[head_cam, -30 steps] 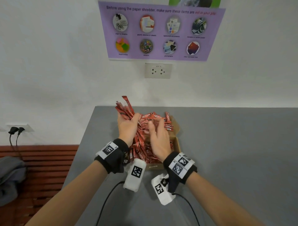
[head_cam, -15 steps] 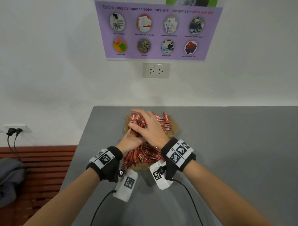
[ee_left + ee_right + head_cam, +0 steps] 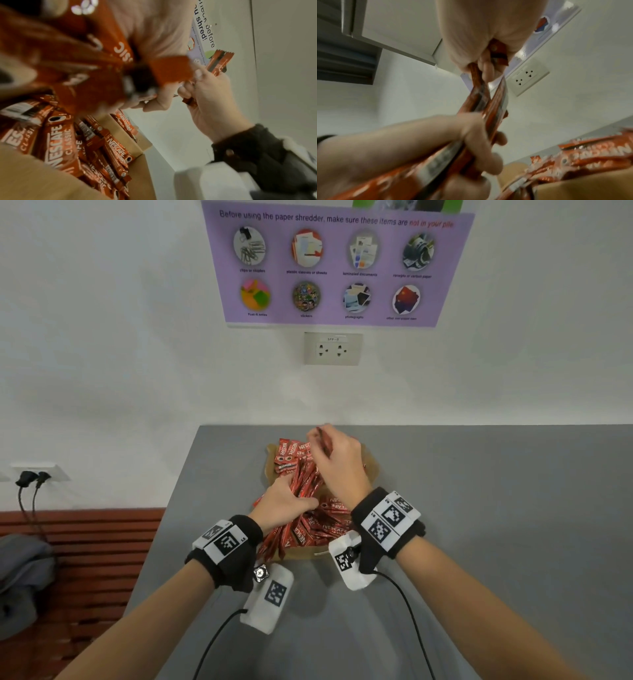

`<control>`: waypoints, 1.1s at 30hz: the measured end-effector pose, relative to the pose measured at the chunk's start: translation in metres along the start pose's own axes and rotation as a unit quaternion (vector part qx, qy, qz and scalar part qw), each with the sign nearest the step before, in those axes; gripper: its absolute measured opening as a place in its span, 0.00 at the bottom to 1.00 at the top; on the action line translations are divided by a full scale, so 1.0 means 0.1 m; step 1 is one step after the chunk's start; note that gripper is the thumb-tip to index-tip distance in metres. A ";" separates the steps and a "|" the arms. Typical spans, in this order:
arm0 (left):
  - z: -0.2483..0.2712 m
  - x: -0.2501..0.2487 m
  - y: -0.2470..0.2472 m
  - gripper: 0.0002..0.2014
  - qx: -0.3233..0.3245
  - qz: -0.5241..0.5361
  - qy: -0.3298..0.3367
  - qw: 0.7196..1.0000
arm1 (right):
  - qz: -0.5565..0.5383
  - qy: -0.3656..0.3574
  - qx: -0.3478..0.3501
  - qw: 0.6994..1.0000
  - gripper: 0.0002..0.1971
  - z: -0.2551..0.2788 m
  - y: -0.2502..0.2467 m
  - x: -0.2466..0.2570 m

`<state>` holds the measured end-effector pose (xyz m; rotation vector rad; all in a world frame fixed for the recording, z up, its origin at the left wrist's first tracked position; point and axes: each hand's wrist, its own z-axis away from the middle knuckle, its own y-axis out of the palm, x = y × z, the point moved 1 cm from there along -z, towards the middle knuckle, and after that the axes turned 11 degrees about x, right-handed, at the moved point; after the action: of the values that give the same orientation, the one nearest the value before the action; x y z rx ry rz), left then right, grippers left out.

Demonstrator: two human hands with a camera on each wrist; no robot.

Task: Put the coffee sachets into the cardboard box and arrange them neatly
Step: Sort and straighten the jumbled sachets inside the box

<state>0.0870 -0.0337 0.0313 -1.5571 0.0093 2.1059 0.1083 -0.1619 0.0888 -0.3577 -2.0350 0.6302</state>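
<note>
An open cardboard box (image 3: 371, 465) on the grey table holds a heap of red coffee sachets (image 3: 323, 530); the sachets (image 3: 58, 143) lie jumbled in it. My left hand (image 3: 286, 503) grips a bundle of sachets (image 3: 305, 484) over the box's middle. Just beyond it my right hand (image 3: 337, 460) pinches a few sachets (image 3: 481, 94) at the upper end of that bundle, over the box's far half. In the right wrist view the left hand (image 3: 471, 142) curls round the bundle's lower part. The box's near wall (image 3: 301, 553) shows below the sachets.
The grey table (image 3: 479, 525) runs right and toward me, its left edge close beside the box. A white wall with a socket (image 3: 333, 348) and a purple poster (image 3: 337, 263) stands behind. Left of the table are a wooden bench (image 3: 85, 542) and plugged cables (image 3: 29, 477).
The left hand dropped from high over the box's left side into the heap with its bundle. The right hand moved from lying over the pile to pinching sachets at the far end.
</note>
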 end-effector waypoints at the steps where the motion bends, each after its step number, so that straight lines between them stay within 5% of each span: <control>1: -0.02 0.03 -0.01 0.40 0.001 -0.008 -0.006 1.000 | -0.015 0.014 0.000 1.000 0.05 -0.03 -0.04 -0.01; 3: -0.02 0.05 -0.02 0.38 0.007 -0.016 -0.011 1.000 | -0.046 0.030 -0.031 0.998 0.06 -0.06 -0.11 0.00; 7: 0.07 -0.05 -0.06 0.05 -0.021 0.043 0.020 0.999 | -0.088 0.057 -0.101 0.989 0.08 -0.07 -0.24 -0.04; 12: 0.17 -0.26 -0.09 0.08 0.028 0.145 0.075 0.986 | -0.042 0.111 0.012 0.993 0.05 -0.01 -0.11 -0.11; 16: 0.23 -0.35 -0.04 0.09 0.102 0.124 0.077 0.984 | -0.034 0.120 -0.004 0.992 0.09 0.05 0.00 -0.02; 20: 0.26 -0.41 0.00 0.05 0.103 0.084 0.068 0.989 | -0.015 0.168 0.019 0.985 0.13 0.04 0.00 0.04; 22: 0.23 -0.40 0.01 0.05 0.056 0.068 0.076 0.993 | -0.035 0.176 0.012 0.984 0.13 0.03 -0.01 0.05; 25: 0.09 -0.31 -0.09 0.01 -0.109 0.114 0.068 0.985 | -0.091 0.183 0.016 0.979 0.16 0.12 -0.02 0.02; 28: 0.00 -0.28 -0.17 0.10 -0.253 0.198 0.067 0.945 | -0.135 0.171 0.155 0.964 0.24 0.42 0.05 0.03; 31: -0.02 -0.33 -0.16 0.19 -0.299 0.236 0.071 0.922 | -0.147 0.167 0.278 0.935 0.33 0.65 0.16 0.06; 33: -0.02 -0.35 -0.13 0.19 -0.299 0.247 0.073 0.919 | -0.161 0.165 0.273 0.934 0.35 0.68 0.21 0.07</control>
<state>0.1016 -0.0371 0.0658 -2.2608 -0.2366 2.5217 0.0463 -0.1606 0.0535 0.1889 -1.4756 0.8328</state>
